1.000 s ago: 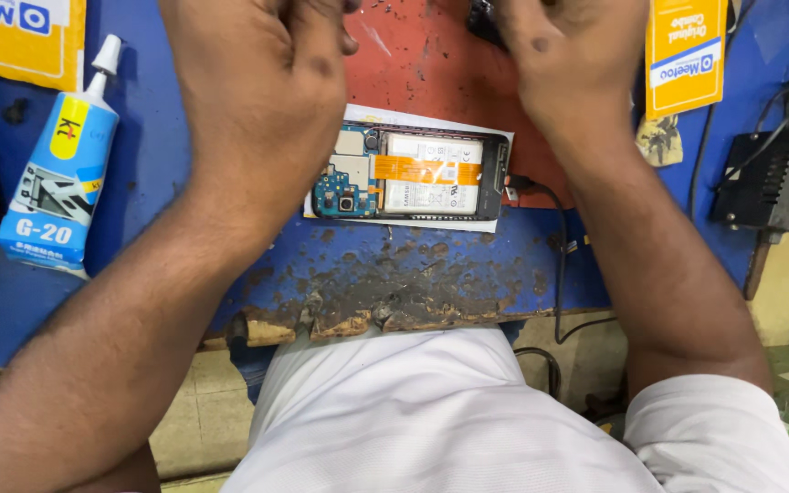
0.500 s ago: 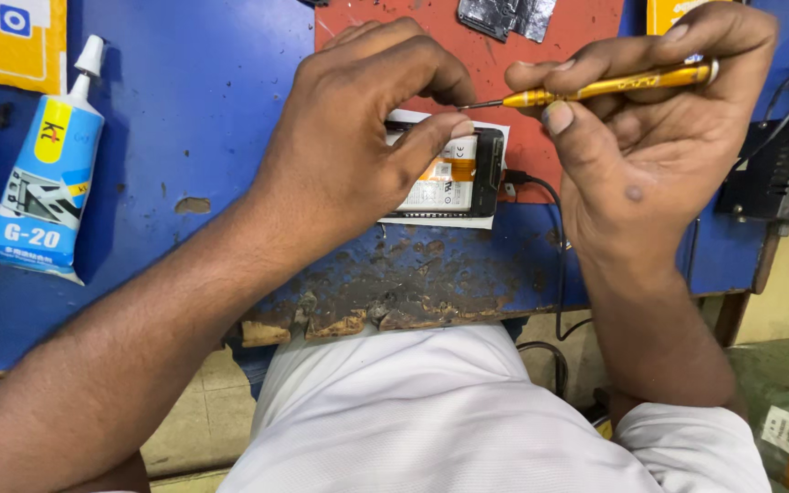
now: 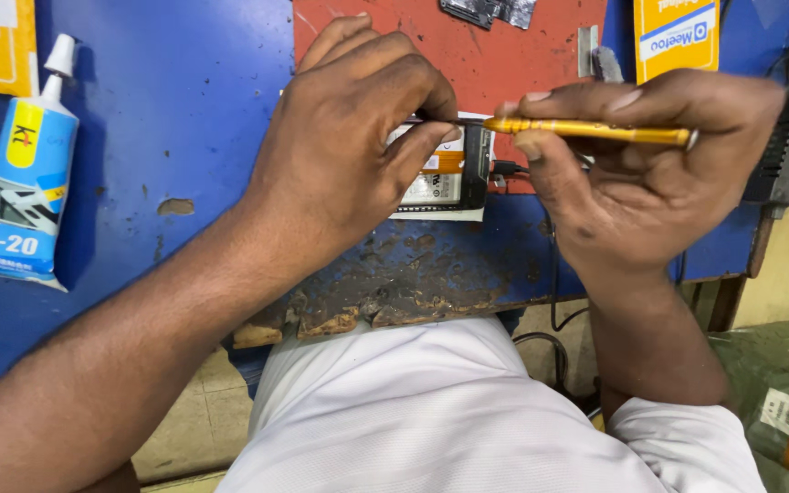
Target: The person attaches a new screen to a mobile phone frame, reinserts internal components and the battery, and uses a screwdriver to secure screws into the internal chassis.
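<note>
From the head camera, the left hand (image 3: 349, 137) lies over an opened phone (image 3: 449, 173) on the blue worktop (image 3: 184, 137), its fingers closed and pinching at the tip of the tool. The right hand (image 3: 650, 173) is closed around a thin yellow screwdriver (image 3: 586, 131), held flat and pointing left at the top edge of the phone. The phone sits on a white sheet in the middle, between the two hands, with a dark cable plugged into its right side. A blue and white glue tube (image 3: 20, 183) lies far off to the left. A red mat (image 3: 504, 46) lies just behind the phone. The work looks like setting the tip onto a tiny screw. The next move calls for a steady tip and a gentle turn, so the screw does not slip away.
</note>
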